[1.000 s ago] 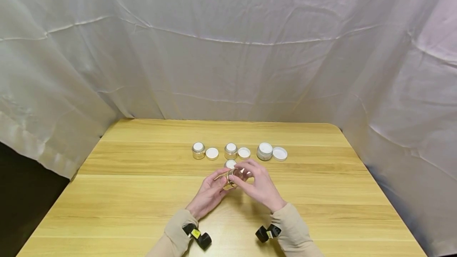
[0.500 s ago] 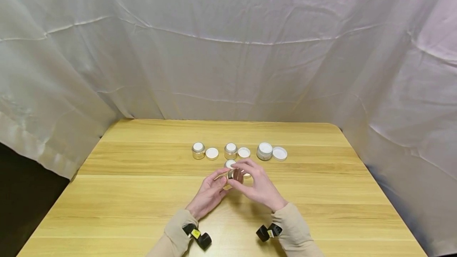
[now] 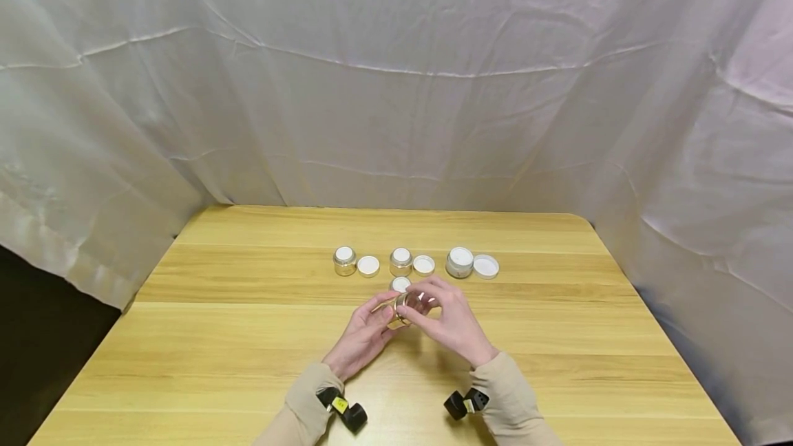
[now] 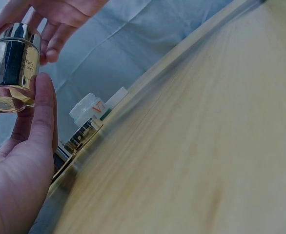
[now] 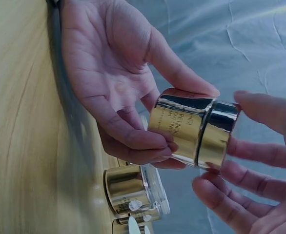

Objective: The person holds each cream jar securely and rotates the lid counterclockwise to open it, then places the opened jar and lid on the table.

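My left hand (image 3: pixel 365 336) grips the body of a shiny gold cosmetic jar (image 5: pixel 179 124) with dark lettering, held tilted above the table. Its gold lid (image 5: pixel 224 134) sits on the jar, and my right hand (image 3: pixel 452 325) holds that lid with thumb and fingertips around the rim. In the left wrist view the jar's clear base (image 4: pixel 6 103) faces down. Just beyond both hands stands a gold jar with a white top (image 3: pixel 400 284), partly covered by my right fingers.
Farther back stand two gold jars with white tops, one at left (image 3: pixel 344 261) and another mid-table (image 3: pixel 400 262), plus a frosted jar (image 3: pixel 460 263) at right. Upturned white-lined lids (image 3: pixel 368 266) lie beside them. Grey cloth (image 3: pixel 396 122) hangs behind the wooden table (image 3: pixel 217 336).
My right fingers spread and shifted around the lid half a second ago, showing more of its top, and now wrap it again as before. My left hand and the jar stay in place.
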The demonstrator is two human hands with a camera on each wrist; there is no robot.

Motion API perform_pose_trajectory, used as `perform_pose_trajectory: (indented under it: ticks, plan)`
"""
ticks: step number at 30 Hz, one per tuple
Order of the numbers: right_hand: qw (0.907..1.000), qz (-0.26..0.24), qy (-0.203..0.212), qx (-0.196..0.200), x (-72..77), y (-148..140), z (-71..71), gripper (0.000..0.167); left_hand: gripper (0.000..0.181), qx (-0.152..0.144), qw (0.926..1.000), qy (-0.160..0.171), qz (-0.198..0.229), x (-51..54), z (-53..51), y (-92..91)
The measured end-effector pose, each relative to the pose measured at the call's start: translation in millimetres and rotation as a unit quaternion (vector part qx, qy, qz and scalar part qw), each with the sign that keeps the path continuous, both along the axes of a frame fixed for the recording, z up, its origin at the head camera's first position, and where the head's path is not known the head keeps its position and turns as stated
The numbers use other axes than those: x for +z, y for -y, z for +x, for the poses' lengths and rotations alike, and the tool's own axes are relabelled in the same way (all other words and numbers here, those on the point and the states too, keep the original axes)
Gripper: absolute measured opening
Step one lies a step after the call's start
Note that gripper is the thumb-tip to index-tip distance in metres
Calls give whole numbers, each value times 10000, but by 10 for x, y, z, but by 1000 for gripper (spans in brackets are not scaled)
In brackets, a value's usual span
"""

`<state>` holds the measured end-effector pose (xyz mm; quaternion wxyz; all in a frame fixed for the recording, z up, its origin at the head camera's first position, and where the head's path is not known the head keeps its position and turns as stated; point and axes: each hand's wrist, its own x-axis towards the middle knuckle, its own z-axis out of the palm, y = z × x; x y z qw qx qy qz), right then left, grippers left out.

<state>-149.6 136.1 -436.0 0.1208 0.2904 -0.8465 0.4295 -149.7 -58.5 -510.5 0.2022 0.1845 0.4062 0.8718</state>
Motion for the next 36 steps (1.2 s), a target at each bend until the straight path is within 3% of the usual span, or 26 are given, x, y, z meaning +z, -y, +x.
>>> perform_pose_trajectory:
  ticks: [7,14,20,25,32,36]
  plan:
    - [9984,281,-422,237,27,-26,13,35,24,65,9999,104,-102,5,-1,0]
    - [9998,178,-70,-17,39,-9,24,43,24,35,10000,29,-79,2,-6,-3]
    - [9997,-67,185,-107,26,0,15,38,25,-10,10000,-48,23,0,-6,-7]
    - [9999,-52,99,60,20,-2,11,31,25,-5,10000,-34,19,-2,-6,-3]
    - [9985,291,-387,267,49,-35,23,35,25,31,9999,50,-94,-6,-5,1]
    - [9991,287,-250,194,56,-32,31,40,25,10,10000,7,-87,-14,-10,-1]
